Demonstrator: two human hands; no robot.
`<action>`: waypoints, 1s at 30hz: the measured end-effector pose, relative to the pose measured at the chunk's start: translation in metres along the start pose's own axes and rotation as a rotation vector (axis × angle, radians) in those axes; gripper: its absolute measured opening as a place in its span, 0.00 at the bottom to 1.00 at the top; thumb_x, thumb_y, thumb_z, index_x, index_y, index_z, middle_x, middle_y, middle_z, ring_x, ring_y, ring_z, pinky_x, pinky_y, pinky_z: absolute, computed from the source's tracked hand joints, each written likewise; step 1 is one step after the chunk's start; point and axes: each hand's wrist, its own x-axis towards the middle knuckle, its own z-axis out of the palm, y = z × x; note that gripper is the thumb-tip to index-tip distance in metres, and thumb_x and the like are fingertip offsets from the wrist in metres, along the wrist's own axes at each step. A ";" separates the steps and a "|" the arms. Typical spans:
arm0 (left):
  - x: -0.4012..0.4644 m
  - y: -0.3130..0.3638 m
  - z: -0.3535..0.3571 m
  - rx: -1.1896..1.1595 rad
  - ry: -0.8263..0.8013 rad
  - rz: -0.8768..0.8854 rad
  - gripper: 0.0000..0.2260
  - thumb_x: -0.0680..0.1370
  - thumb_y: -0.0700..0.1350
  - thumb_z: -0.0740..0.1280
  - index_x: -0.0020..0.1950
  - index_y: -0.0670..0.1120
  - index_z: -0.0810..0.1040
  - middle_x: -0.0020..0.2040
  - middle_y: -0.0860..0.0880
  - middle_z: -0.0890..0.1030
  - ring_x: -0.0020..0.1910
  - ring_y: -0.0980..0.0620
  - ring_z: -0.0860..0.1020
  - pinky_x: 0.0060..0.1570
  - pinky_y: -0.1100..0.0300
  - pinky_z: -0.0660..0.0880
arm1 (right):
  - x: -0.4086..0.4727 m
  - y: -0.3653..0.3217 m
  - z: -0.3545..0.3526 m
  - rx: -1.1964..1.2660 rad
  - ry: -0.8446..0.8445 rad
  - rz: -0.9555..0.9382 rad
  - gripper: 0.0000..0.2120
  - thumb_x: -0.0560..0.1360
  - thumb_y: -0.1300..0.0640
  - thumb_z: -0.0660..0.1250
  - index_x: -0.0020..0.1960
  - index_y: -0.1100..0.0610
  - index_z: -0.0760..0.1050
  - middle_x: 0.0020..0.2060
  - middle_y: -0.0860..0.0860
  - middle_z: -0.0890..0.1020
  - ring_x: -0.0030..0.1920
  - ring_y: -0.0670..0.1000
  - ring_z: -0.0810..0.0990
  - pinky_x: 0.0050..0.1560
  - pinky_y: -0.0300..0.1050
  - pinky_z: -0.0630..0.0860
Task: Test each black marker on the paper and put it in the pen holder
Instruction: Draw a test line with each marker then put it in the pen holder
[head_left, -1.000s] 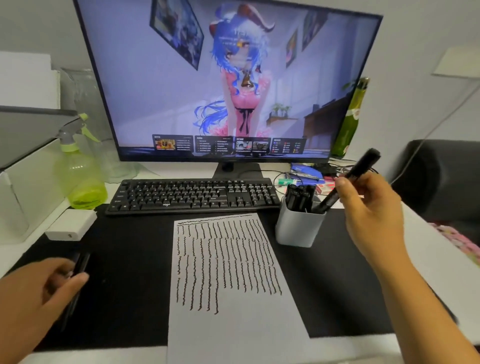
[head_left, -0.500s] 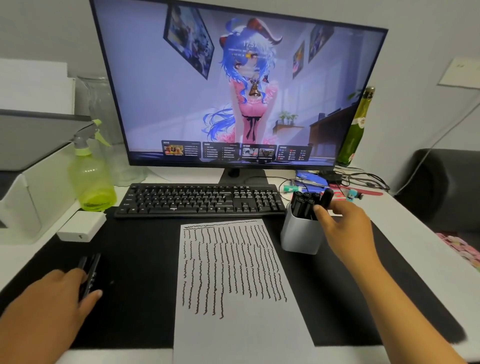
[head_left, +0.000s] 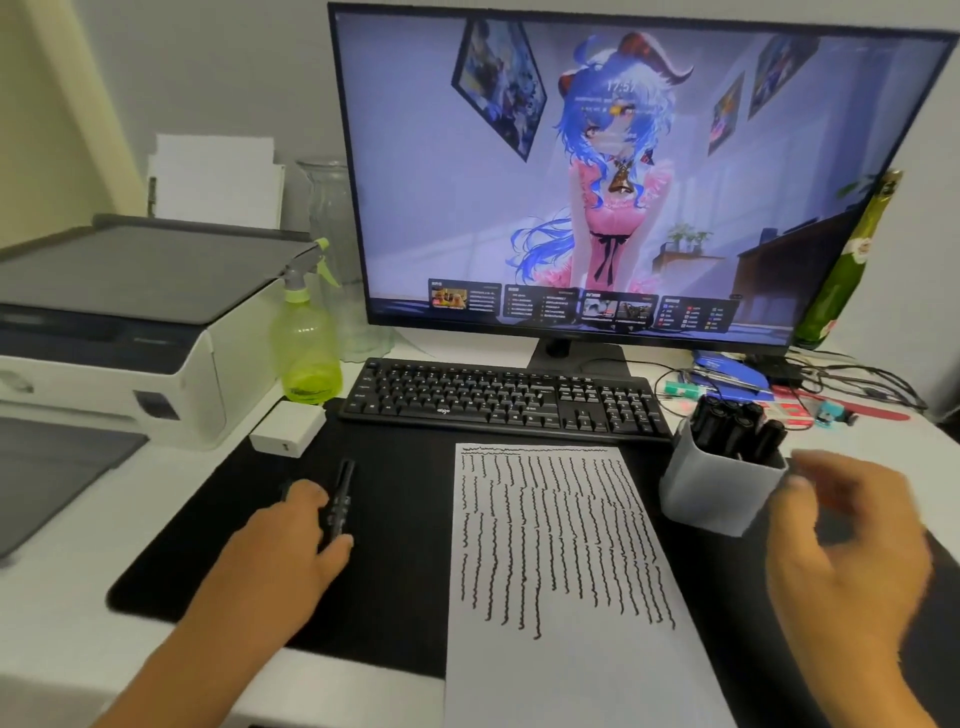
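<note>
Left grip (head_left: 291, 540) rests curled on a black marker (head_left: 340, 501) lying on the counter mat, long axis pointing away toward the keyboard, left of the paper (head_left: 561, 571); right grip (head_left: 841, 551), loose and empty, hangs beside the pen holder (head_left: 711, 493).

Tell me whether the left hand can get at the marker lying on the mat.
Probably yes. The left hand already rests against the marker on the black mat, fingers beside it, with nothing lying between them or over it.

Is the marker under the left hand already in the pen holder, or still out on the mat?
Out. The marker lies flat on the black mat under the left hand, far from the pen holder.
</note>
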 end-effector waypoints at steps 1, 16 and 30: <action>-0.003 0.003 0.000 -0.137 0.011 0.026 0.20 0.75 0.53 0.70 0.64 0.53 0.66 0.39 0.53 0.79 0.34 0.57 0.79 0.36 0.65 0.73 | -0.011 -0.013 0.001 0.083 -0.081 0.031 0.13 0.76 0.63 0.66 0.50 0.44 0.76 0.46 0.50 0.82 0.45 0.48 0.78 0.47 0.25 0.71; -0.049 0.064 0.006 -1.173 -0.141 0.251 0.18 0.66 0.58 0.71 0.54 0.57 0.78 0.44 0.50 0.85 0.40 0.57 0.83 0.38 0.68 0.77 | -0.097 -0.093 0.023 0.786 -1.040 0.417 0.13 0.75 0.52 0.66 0.57 0.41 0.82 0.35 0.56 0.84 0.34 0.55 0.85 0.42 0.41 0.81; -0.045 0.049 -0.020 -0.811 -0.280 0.588 0.14 0.69 0.64 0.69 0.49 0.59 0.80 0.41 0.49 0.84 0.33 0.53 0.81 0.34 0.66 0.78 | -0.083 -0.066 0.025 1.021 -0.736 0.244 0.16 0.70 0.41 0.76 0.52 0.50 0.82 0.35 0.54 0.86 0.30 0.53 0.83 0.40 0.41 0.80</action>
